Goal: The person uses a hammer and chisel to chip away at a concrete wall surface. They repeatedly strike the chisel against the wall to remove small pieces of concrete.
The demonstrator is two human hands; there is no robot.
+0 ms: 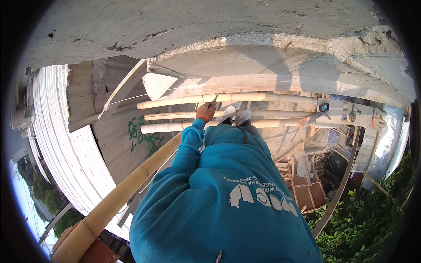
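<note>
My left hand (205, 112) is closed around a slim, pointed hand tool (215, 98), whose exact kind I cannot tell. The hand is over the three bamboo poles that run side by side: the upper pole (243, 97), the middle pole (171, 116) and the lower pole (161, 128). The tool's tip overlaps the upper pole in view; whether it touches is unclear. My right hand is out of view. My two shoes (229, 112) rest at the poles, below a rough cement wall (230, 62).
A thick bamboo pole (131, 184) slants up from the lower left. At right, a board (330, 115) lies across the poles, bearing a phone-like device (324, 107). Ground with scrap wood (309, 194) shows far below. White corrugated sheeting (65, 131) is left, leafy branches (355, 227) lower right.
</note>
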